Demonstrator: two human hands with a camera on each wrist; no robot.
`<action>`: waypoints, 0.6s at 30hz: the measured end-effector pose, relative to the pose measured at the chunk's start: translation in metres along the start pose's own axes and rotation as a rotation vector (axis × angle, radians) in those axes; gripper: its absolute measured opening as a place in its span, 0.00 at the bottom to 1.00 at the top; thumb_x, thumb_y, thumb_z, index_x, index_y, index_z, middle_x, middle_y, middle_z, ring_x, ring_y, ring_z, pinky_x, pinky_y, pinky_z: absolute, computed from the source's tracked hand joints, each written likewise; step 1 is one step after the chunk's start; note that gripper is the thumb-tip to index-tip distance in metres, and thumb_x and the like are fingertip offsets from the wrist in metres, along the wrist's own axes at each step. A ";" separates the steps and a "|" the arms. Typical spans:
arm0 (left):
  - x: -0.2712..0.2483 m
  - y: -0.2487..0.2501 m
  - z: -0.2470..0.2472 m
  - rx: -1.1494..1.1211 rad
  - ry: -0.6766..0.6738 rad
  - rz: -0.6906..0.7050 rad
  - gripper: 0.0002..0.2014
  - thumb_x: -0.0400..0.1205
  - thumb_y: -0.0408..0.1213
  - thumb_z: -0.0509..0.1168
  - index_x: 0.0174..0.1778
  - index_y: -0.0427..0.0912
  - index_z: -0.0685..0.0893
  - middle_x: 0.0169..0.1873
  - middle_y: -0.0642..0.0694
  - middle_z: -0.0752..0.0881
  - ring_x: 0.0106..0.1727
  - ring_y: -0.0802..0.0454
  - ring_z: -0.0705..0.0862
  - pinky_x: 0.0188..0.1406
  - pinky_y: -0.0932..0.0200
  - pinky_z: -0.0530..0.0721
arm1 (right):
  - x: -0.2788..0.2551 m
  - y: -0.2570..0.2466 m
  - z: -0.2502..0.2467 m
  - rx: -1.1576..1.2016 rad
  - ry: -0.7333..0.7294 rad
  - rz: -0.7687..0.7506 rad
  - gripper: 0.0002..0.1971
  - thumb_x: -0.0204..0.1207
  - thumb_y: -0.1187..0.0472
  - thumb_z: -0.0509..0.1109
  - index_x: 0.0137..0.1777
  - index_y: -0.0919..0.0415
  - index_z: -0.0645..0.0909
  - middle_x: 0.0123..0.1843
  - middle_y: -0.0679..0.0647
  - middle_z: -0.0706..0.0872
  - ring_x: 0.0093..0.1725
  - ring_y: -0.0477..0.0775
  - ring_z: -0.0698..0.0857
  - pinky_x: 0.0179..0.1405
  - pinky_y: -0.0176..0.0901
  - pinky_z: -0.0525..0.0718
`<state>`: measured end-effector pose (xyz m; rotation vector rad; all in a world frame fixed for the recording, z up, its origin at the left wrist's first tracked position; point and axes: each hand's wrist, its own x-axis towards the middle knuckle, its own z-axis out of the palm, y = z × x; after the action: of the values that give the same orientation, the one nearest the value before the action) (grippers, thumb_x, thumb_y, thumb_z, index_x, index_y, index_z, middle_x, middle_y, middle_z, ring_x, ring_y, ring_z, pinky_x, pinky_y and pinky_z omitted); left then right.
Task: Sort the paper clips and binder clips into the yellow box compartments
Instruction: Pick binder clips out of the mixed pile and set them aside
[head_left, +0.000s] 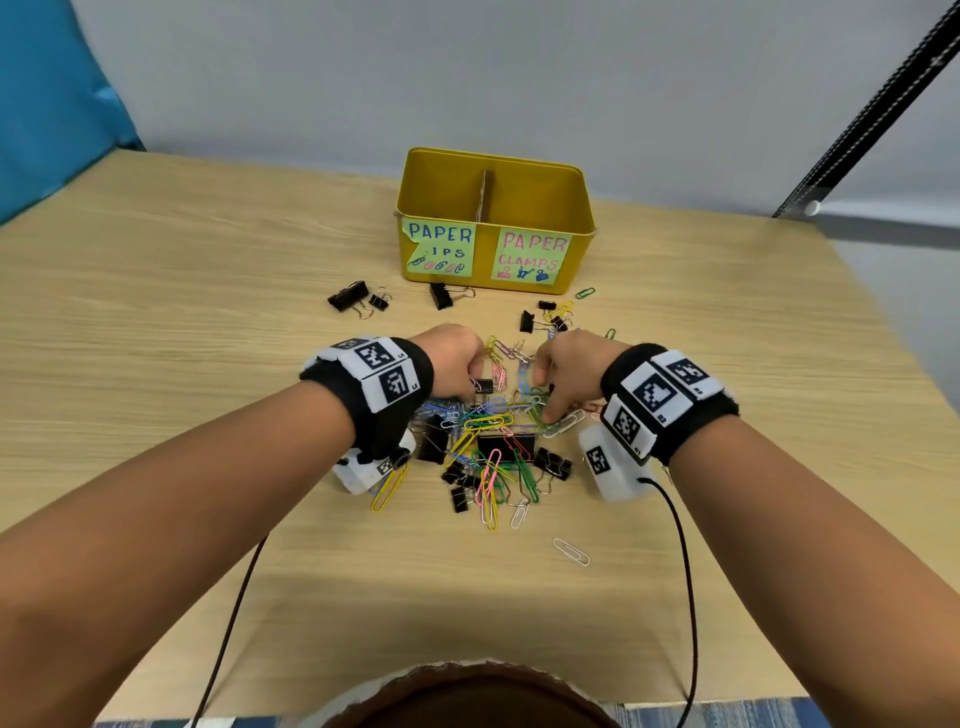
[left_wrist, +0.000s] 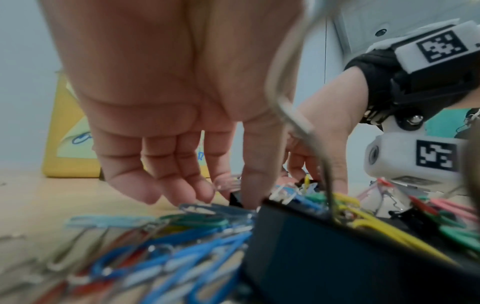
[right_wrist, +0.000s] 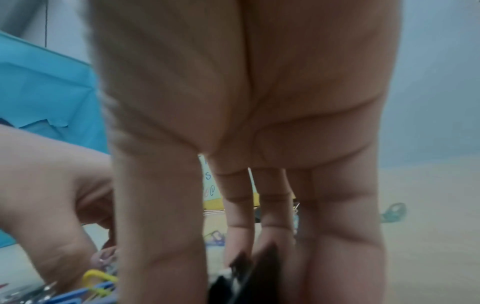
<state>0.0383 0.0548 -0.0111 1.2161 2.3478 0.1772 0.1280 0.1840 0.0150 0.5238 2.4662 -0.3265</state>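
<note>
The yellow box (head_left: 584, 249) stands at the back, its left half labelled paper clips and its right half paper clamps. Between my hands lies a mixed pile (head_left: 493, 441) of coloured paper clips and black binder clips. My left hand (head_left: 470, 382) reaches down at the pile's far left and pinches a small black binder clip (head_left: 483, 385) between thumb and forefinger. In the left wrist view that clip (left_wrist: 234, 200) shows dark at the fingertips. My right hand (head_left: 545, 402) points down into the pile's far right, thumb and fingers closing on a black binder clip (right_wrist: 249, 275).
More black binder clips (head_left: 348, 297) lie left of the box, and one (head_left: 441, 295) lies in front of it. Stray paper clips (head_left: 571, 551) sit near the front right. A large black binder clip (left_wrist: 337, 257) fills the left wrist view's foreground. Cables trail from both wrists.
</note>
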 end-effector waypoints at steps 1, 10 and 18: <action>-0.001 -0.001 0.000 -0.008 0.021 -0.003 0.12 0.74 0.33 0.70 0.53 0.37 0.84 0.44 0.45 0.78 0.47 0.47 0.76 0.51 0.56 0.79 | -0.001 0.000 0.000 -0.010 0.027 -0.002 0.18 0.66 0.57 0.80 0.53 0.63 0.82 0.38 0.53 0.80 0.36 0.52 0.78 0.27 0.38 0.72; -0.013 -0.020 -0.018 -0.232 0.153 -0.072 0.03 0.77 0.36 0.66 0.44 0.43 0.81 0.37 0.50 0.79 0.43 0.50 0.77 0.43 0.60 0.73 | 0.008 0.002 -0.030 0.303 0.111 0.054 0.06 0.73 0.63 0.74 0.45 0.64 0.80 0.30 0.55 0.79 0.24 0.51 0.76 0.25 0.40 0.77; -0.007 -0.035 -0.019 -0.320 0.116 -0.192 0.10 0.78 0.27 0.64 0.53 0.40 0.85 0.45 0.42 0.84 0.42 0.49 0.82 0.51 0.57 0.81 | 0.045 -0.008 -0.024 0.343 0.351 -0.006 0.25 0.78 0.66 0.66 0.75 0.57 0.72 0.70 0.60 0.81 0.65 0.60 0.82 0.65 0.50 0.81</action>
<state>0.0064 0.0303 -0.0035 0.8432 2.4008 0.5479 0.0788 0.1986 0.0081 0.7706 2.7630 -0.7225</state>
